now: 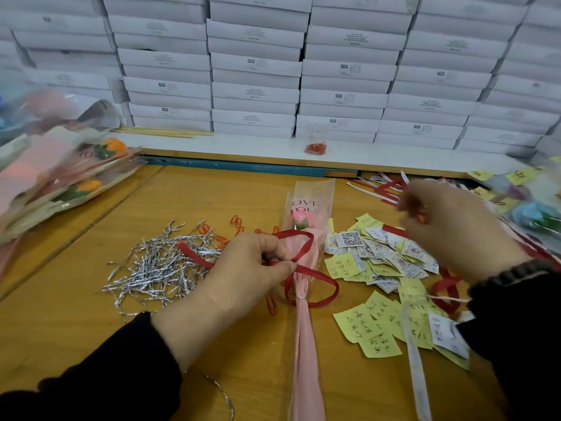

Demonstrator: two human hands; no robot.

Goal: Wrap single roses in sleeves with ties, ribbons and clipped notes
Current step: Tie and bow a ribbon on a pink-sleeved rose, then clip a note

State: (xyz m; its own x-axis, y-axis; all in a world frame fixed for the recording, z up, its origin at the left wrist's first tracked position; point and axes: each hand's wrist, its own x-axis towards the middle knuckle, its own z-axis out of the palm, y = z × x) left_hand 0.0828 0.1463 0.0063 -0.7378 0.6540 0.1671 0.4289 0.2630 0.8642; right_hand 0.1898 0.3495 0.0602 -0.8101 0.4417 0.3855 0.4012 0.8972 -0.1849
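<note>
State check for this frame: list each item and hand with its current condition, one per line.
Rose: in its sleeve, lying flat on the table.
Sleeve: cinched by a silver tie.
Ribbon: looped at the sleeve, not yet a finished bow.
Left hand: pinches the ribbon.
Right hand: raised over the notes, blurred, red ribbon at its fingers.
Notes: loose pile, unclipped.

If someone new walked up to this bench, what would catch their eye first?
Probably the wall of stacked white boxes behind the bench. Next, at centre, the sleeved pink rose, where the left hand pinches a red ribbon, with silver twist ties heaped to its left and yellow notes to its right.
</note>
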